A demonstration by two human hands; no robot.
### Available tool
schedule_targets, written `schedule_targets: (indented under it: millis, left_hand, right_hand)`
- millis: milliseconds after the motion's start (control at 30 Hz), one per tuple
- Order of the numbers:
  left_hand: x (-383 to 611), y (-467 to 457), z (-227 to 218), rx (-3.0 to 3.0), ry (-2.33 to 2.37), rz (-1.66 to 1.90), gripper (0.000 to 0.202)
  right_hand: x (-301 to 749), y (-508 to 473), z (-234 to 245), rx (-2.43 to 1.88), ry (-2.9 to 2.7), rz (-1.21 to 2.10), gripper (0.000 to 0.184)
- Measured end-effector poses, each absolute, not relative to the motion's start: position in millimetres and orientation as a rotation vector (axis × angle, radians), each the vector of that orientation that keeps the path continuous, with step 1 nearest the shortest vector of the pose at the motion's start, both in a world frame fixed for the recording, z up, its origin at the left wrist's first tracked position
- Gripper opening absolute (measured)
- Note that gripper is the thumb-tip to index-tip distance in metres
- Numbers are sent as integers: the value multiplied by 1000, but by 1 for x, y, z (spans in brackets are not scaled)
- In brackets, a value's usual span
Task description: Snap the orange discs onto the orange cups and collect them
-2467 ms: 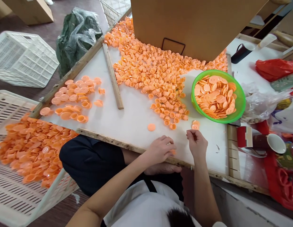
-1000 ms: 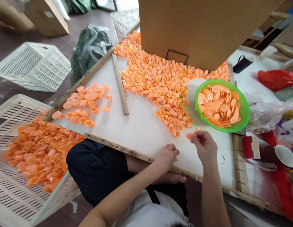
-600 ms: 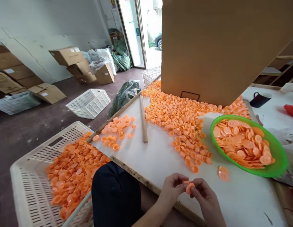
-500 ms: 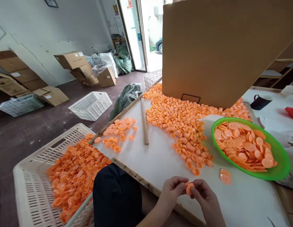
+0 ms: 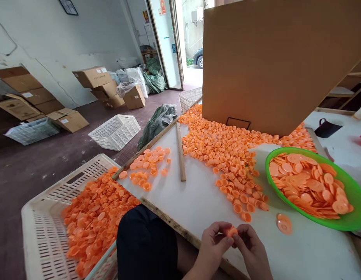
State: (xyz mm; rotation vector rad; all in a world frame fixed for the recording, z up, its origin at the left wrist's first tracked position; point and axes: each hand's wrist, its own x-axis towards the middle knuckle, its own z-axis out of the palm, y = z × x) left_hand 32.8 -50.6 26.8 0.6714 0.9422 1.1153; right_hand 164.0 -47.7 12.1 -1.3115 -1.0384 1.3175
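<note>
Near the table's front edge, my left hand (image 5: 212, 245) and my right hand (image 5: 253, 245) meet around a small orange plastic cap (image 5: 232, 232). Fingertips of both hands pinch it from either side and cover much of it. Just beyond my right hand, a flat orange disc piece (image 5: 284, 224) lies on the white tabletop (image 5: 195, 206). Ahead, a large spread of orange cup-shaped caps (image 5: 227, 151) reaches back to a cardboard box. To the right, a green basin (image 5: 355, 212) holds many flat orange discs (image 5: 311, 182).
A wooden strip (image 5: 181, 151) separates the large spread from a small group of orange pieces (image 5: 145, 171). At my left stands a white crate (image 5: 37, 217) full of orange pieces. The cardboard box (image 5: 265, 70) blocks the table's far side. A dark mug (image 5: 328, 128) stands at right.
The orange cap has turned and tilted between my fingertips, and my fingers have closed more around it. The whole view has shifted slightly; the loose pieces lie as before.
</note>
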Motion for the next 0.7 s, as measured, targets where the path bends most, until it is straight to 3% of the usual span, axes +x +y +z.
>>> schedule_targets:
  millis: [300, 700]
  left_hand:
    - [24, -47, 32, 787, 938, 1121, 32]
    - [31, -53, 44, 746, 960, 1182, 27]
  right_hand:
    - [163, -47, 8, -1261, -1060, 1387, 41]
    - [161, -54, 19, -1301, -1118, 1269, 35]
